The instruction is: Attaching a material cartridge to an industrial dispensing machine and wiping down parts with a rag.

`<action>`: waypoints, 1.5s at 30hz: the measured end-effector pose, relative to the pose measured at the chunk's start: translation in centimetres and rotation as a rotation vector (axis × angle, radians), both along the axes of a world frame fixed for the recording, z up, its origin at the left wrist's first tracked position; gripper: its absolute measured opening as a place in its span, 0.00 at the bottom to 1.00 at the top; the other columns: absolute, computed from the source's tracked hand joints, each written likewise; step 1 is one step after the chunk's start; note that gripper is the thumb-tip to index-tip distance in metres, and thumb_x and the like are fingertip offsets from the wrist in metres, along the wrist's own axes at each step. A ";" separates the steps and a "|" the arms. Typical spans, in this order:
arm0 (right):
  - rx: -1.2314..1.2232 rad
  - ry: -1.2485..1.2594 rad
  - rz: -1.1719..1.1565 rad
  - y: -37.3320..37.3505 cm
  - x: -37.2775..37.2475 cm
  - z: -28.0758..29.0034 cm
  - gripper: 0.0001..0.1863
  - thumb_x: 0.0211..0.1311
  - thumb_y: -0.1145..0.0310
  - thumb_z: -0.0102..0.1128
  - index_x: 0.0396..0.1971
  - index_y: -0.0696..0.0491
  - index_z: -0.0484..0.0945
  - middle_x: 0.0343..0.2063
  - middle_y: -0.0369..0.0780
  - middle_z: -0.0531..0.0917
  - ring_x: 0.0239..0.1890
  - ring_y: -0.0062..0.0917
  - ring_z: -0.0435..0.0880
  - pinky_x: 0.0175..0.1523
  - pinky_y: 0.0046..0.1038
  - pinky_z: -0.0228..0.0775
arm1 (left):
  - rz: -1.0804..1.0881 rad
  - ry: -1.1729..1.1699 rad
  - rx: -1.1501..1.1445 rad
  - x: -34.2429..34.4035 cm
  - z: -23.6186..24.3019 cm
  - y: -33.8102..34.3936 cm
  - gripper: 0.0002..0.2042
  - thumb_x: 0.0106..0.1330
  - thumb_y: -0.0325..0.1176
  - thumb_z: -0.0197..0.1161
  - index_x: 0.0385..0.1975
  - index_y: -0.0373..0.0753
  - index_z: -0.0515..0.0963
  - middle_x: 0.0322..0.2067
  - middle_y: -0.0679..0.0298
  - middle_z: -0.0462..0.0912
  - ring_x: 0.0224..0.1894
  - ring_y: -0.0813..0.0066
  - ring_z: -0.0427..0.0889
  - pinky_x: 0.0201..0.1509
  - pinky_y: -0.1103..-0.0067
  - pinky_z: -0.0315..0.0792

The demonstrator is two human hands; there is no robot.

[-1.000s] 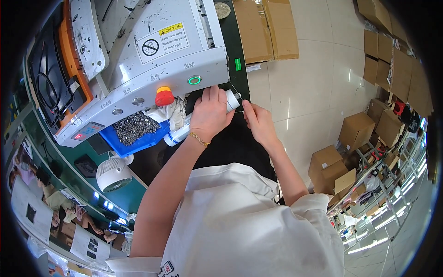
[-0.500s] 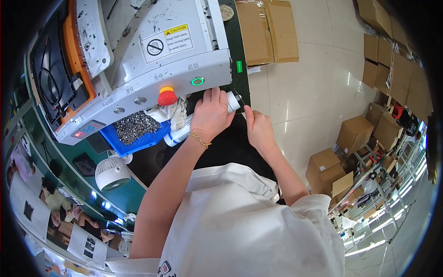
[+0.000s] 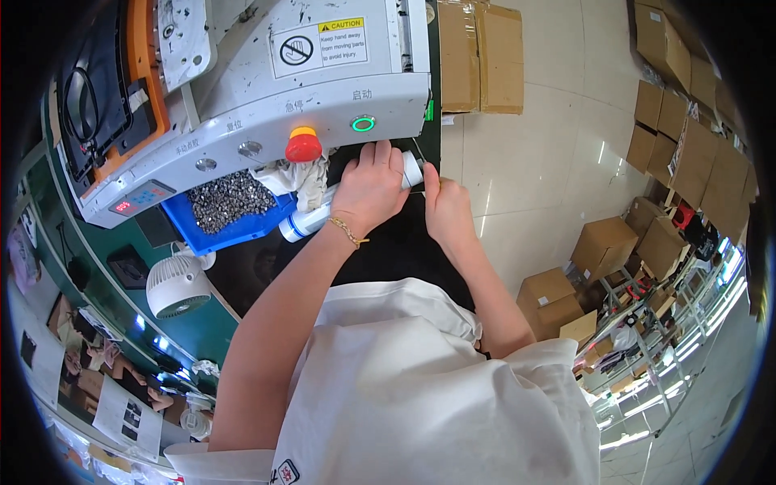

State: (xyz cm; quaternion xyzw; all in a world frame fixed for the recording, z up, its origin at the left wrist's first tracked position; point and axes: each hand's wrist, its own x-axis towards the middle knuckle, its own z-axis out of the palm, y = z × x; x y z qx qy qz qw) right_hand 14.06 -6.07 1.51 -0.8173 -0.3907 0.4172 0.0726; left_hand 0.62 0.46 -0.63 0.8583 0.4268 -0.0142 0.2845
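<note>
The head view takes the left hand [image 3: 372, 190] as the middle of the clock. From 1 to 3 o'clock spreads a pale tiled floor [image 3: 558, 137]. A large light grey machine [image 3: 259, 113] fills 9 to 12 o'clock, and a dark green surface [image 3: 431, 144] shows as a narrow strip along its edge at 1 o'clock. The person's white shirt [image 3: 444, 388] is at 5 o'clock. Farther out at 1 o'clock sits a brown cardboard carton [image 3: 499, 65].

At 8 o'clock is a small white fan [image 3: 178, 284]; nearer 9 o'clock, a blue tray [image 3: 242, 232] holds a heap of small metal pieces [image 3: 230, 202]. A crumpled whitish cloth [image 3: 310, 184] lies between that tray and the left hand.

The white cylinder [image 3: 301, 225] runs from 8 to 2 o'clock beneath the left hand, whose grip is closed over its upper part. The right hand [image 3: 451, 212], at 3 o'clock, has its fingers curled and its thumb up just beside the cylinder's 2 o'clock end; whether its grip has hold of anything cannot be told.

Smaller still are a red push button [image 3: 303, 149] at 10 o'clock, a green-lit button [image 3: 364, 124] at 12, and a gold-coloured bracelet [image 3: 347, 231] on the left wrist at 7.
</note>
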 end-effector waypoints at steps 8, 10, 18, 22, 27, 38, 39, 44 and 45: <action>-0.057 -0.088 0.021 1.7 -0.4 -0.4 0.32 0.69 0.50 0.43 0.17 0.63 0.77 0.20 0.59 0.77 0.27 0.55 0.79 0.33 0.47 0.72 | -0.044 0.047 0.075 0.1 -0.3 -0.4 0.22 0.45 0.40 0.69 0.36 0.36 0.70 0.40 0.59 0.70 0.41 0.67 0.74 0.36 0.76 0.75; -0.026 -0.070 0.016 -0.2 -0.1 -0.6 0.32 0.69 0.50 0.43 0.17 0.63 0.77 0.20 0.60 0.77 0.27 0.55 0.79 0.33 0.47 0.72 | -0.025 0.033 0.063 -0.1 -0.3 -0.3 0.22 0.46 0.41 0.69 0.37 0.36 0.70 0.40 0.59 0.70 0.42 0.67 0.74 0.36 0.76 0.75; -0.016 -0.085 0.020 1.5 -0.2 -1.0 0.33 0.69 0.49 0.43 0.17 0.64 0.77 0.20 0.60 0.77 0.30 0.56 0.79 0.35 0.47 0.72 | -0.022 0.033 0.049 0.1 -0.4 -0.3 0.21 0.46 0.41 0.69 0.36 0.36 0.70 0.38 0.60 0.69 0.41 0.66 0.74 0.36 0.74 0.75; -0.029 -0.036 -0.011 -3.3 0.7 0.1 0.34 0.69 0.48 0.43 0.17 0.64 0.77 0.20 0.60 0.77 0.28 0.56 0.79 0.34 0.47 0.72 | -0.010 0.010 0.042 0.1 0.0 -0.2 0.22 0.45 0.40 0.70 0.35 0.36 0.70 0.38 0.60 0.69 0.41 0.65 0.74 0.36 0.73 0.75; -0.054 -0.085 0.019 0.5 0.3 -0.4 0.34 0.69 0.48 0.43 0.16 0.65 0.77 0.20 0.61 0.77 0.27 0.57 0.79 0.33 0.48 0.72 | -0.030 0.042 0.045 0.1 0.2 -0.1 0.22 0.44 0.40 0.70 0.35 0.36 0.69 0.38 0.59 0.69 0.42 0.65 0.74 0.36 0.72 0.75; -0.080 -0.085 -0.009 -0.1 0.1 -0.7 0.34 0.67 0.45 0.43 0.19 0.63 0.79 0.21 0.59 0.79 0.28 0.55 0.80 0.34 0.47 0.73 | -0.011 0.006 0.001 0.4 0.2 0.4 0.21 0.47 0.41 0.69 0.34 0.35 0.68 0.37 0.56 0.70 0.40 0.59 0.76 0.35 0.68 0.77; -0.105 -0.092 -0.037 -1.5 0.0 -0.6 0.34 0.67 0.45 0.44 0.19 0.63 0.79 0.21 0.59 0.79 0.28 0.55 0.80 0.34 0.47 0.73 | -0.005 -0.020 0.019 0.4 0.2 0.4 0.21 0.48 0.41 0.69 0.33 0.35 0.68 0.36 0.56 0.70 0.39 0.59 0.76 0.35 0.68 0.77; -0.168 -0.099 -0.017 -1.5 0.9 -0.3 0.34 0.66 0.44 0.45 0.18 0.62 0.78 0.20 0.57 0.79 0.27 0.53 0.80 0.34 0.46 0.74 | -0.012 -0.014 0.045 0.7 0.2 0.3 0.21 0.48 0.41 0.68 0.32 0.34 0.68 0.35 0.56 0.70 0.38 0.58 0.76 0.32 0.69 0.77; -0.115 -0.093 -0.008 -0.6 0.5 -0.9 0.34 0.66 0.44 0.46 0.18 0.62 0.78 0.20 0.57 0.79 0.27 0.53 0.81 0.33 0.46 0.74 | -0.012 0.001 0.032 0.6 0.3 0.2 0.21 0.48 0.42 0.68 0.32 0.35 0.68 0.35 0.56 0.70 0.38 0.58 0.76 0.32 0.69 0.77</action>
